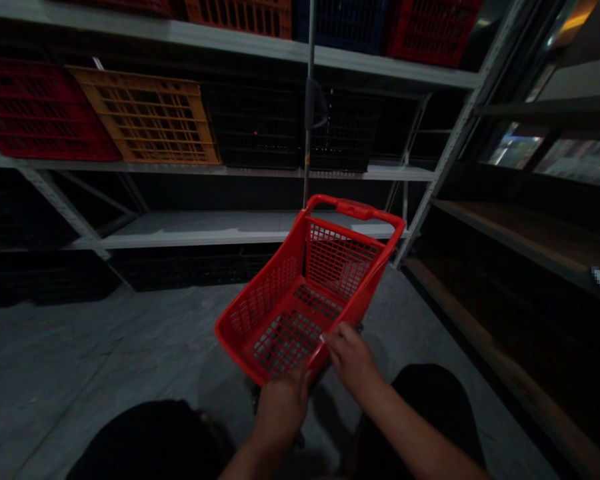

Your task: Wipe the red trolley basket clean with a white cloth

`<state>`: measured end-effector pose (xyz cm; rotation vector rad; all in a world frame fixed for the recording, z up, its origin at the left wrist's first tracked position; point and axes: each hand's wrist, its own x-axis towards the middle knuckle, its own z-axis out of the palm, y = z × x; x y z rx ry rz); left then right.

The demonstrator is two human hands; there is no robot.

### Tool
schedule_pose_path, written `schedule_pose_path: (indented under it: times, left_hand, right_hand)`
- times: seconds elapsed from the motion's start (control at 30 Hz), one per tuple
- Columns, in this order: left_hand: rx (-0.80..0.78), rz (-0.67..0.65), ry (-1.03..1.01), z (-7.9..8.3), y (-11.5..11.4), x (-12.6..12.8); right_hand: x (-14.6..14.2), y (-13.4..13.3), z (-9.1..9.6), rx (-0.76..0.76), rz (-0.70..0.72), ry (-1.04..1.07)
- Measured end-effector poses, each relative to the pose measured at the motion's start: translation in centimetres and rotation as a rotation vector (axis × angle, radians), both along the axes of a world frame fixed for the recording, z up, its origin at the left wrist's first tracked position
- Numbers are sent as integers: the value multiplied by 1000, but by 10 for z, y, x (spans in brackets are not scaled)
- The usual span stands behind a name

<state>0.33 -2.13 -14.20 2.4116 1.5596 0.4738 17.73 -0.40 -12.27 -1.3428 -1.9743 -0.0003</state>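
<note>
- Red plastic shopping basket (300, 313) — mesh-walled and tilted, held low over the floor, its far end pointing toward the shelving.
- Left hand (281, 408): closed around the basket's near rim.
- Right hand (353, 360): fingers (336, 339) curled over the rim on the basket's right side, just beside the left hand.
- Grey metal shelving (230, 170) beyond the basket, bearing red crates (40, 110), an orange crate (145, 117) and black crates (255, 127).
- Grey pole (309, 147) rising just behind the basket.
- Wooden shelves (520, 247) to the basket's right; concrete floor (80, 353) below it.
</note>
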Motion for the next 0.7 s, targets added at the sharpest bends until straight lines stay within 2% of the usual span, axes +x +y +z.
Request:
schedule_pose_path:
  times: [0.1,0.17,0.33,0.4,0.47,0.6,0.7]
  left_hand:
    - [43,-15,9,-5,-1,-2]
    - [79,-30,9,-8,-2,-2]
    - [179,-64,-6,-13,-2,-4]
    - [225,-80,-18,-14,-1,-7]
    - [276,-94,-30,-15,-1,-11]
    - [383,-113,-53,-18,-1,-20]
    - [454,-123,-63,-19,-3,-26]
  right_hand:
    - [19,16,5,9,-131,40]
    - [19,16,6,0,-156,60]
    - [-14,-11,0,-83,20,44]
    - [-18,-14,-1,-89,58,37]
    - [-11,-7,1,-77,38,37]
    - [16,16,10,-43,-92,62]
    - [17,16,13,-59,-114,63]
